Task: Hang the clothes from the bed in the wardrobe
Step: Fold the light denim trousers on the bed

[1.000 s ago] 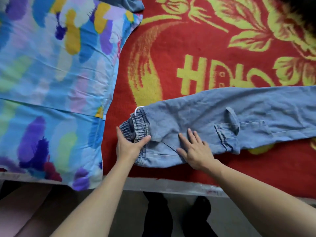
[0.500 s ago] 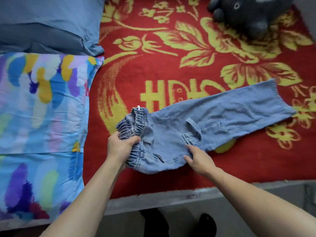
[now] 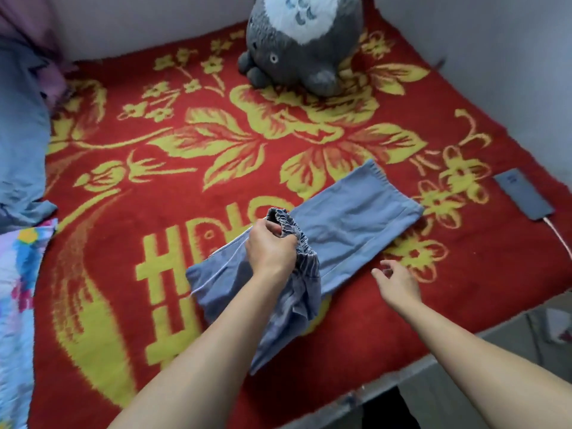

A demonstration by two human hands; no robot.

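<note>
**A:** Where are the jeans (image 3: pixel 349 224)?

**B:** On the bed (image 3: pixel 433 365), near its front edge, across the red blanket (image 3: pixel 185 187) with the yellow flowers. The leg end lies flat, pointing away to the right. The waist end is raised off the blanket, and the denim below it hangs in folds.

**A:** What has the waist?

**B:** The left hand (image 3: pixel 270 249). Its grip is curled tight round the gathered elastic waistband, bunching the cloth.

**A:** And the right hand (image 3: pixel 397 281)?

**B:** It holds nothing. Its grip is spread, the fingers loosely apart, just beside the near edge of the flat leg (whether a fingertip brushes the denim, I cannot tell).

**A:** What else is on the bed?

**B:** A grey plush toy (image 3: pixel 303 41) with a white belly sits at the far side, by the wall. A phone (image 3: pixel 521 196) lies at the right edge of the blanket with a cable (image 3: pixel 557 233) plugged into it. At the left is a blue pillow (image 3: pixel 21 144), and nearer than that a brightly patterned cloth (image 3: pixel 15 289).
</note>
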